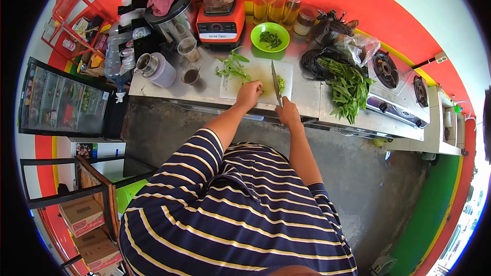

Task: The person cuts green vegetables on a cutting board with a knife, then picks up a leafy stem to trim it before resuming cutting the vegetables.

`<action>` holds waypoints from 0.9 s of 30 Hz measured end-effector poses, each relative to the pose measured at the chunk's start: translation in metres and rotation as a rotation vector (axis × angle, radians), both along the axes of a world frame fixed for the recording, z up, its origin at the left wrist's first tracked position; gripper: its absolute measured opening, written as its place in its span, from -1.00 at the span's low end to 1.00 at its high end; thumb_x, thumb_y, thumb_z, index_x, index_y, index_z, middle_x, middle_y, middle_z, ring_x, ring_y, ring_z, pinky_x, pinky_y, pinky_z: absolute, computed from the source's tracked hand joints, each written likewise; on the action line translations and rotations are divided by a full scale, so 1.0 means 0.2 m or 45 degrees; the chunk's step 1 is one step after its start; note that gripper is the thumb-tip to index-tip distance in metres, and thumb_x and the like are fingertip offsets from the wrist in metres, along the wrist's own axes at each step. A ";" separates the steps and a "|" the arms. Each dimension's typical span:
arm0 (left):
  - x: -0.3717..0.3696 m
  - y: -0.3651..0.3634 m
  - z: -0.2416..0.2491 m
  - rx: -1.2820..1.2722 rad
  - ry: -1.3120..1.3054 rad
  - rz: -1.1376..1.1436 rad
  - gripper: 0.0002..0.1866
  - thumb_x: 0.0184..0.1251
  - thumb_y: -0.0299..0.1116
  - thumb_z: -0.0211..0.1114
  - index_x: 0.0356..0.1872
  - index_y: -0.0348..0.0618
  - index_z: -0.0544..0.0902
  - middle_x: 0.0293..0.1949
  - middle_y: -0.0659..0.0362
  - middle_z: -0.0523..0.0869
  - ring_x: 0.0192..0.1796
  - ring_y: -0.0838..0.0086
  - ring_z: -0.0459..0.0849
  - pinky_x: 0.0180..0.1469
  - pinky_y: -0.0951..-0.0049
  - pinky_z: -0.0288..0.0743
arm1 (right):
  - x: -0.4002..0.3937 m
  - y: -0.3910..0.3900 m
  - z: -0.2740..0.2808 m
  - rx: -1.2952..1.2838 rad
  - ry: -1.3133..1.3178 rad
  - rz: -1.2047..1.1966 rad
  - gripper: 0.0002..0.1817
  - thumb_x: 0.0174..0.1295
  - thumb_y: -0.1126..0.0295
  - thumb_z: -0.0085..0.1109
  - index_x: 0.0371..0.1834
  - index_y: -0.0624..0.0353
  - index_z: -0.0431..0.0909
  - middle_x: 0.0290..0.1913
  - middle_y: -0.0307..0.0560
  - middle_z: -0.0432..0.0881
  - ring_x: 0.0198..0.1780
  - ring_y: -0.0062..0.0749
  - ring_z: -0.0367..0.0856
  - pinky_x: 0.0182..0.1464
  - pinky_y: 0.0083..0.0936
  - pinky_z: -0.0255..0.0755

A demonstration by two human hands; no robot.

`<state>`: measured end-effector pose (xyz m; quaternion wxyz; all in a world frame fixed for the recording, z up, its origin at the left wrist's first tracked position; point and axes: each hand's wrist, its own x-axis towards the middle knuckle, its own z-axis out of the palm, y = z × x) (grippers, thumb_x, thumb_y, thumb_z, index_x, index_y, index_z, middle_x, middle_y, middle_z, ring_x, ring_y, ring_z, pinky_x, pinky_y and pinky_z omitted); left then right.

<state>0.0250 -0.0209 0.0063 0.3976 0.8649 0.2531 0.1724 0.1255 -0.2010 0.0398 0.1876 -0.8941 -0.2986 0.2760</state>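
Note:
My right hand (288, 112) is wrapped round the handle of a knife (276, 82), whose blade points away from me over a white cutting board (236, 90). On the board's left half, my left hand (249, 95) has its fingers closed at the lower ends of some green leafy stems (233, 66); what exactly they pinch is too small to tell. Chopped green pieces (281, 85) lie just right of the blade. Behind the board stands a green bowl (270, 37) with chopped greens inside.
A red blender (220, 24), oil bottles (276, 1) and a jar (306, 20) line the wall. Left are a cup of dark liquid (192, 77) and a metal-topped container (156, 70). Right are a leafy bunch (348, 89) and a gas stove (399, 87).

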 end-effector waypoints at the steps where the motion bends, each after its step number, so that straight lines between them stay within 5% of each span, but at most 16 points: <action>1: 0.00 0.00 0.00 0.005 -0.037 0.009 -0.86 0.15 -0.52 0.42 -0.25 -0.22 0.71 -0.28 -0.03 0.75 -0.14 0.03 0.74 -0.09 0.13 0.59 | -0.01 0.01 0.01 0.040 0.021 0.024 -0.60 0.31 0.28 0.20 0.14 0.21 0.44 -0.03 0.45 0.70 0.05 0.35 0.69 0.12 0.10 0.56; 20: -0.10 -0.03 -0.03 0.223 -0.198 -0.098 -0.87 0.30 -0.49 0.29 -0.23 -0.28 0.76 -0.22 -0.04 0.68 -0.13 0.00 0.68 -0.03 0.07 0.56 | -0.26 0.33 0.10 -0.326 -0.068 0.115 -0.62 0.40 0.46 0.06 0.20 0.32 0.23 -0.01 0.37 0.74 0.08 0.19 0.76 0.12 -0.01 0.62; 27: -0.10 0.00 -0.01 -0.062 -0.158 0.005 -0.91 0.27 -0.47 0.38 -0.27 -0.24 0.78 -0.27 0.02 0.70 -0.21 0.07 0.70 -0.08 0.17 0.58 | -0.30 0.27 0.15 -0.442 0.035 0.142 -0.56 0.34 0.49 0.10 0.22 0.34 0.20 0.09 0.45 0.69 0.18 0.22 0.70 0.22 -0.03 0.57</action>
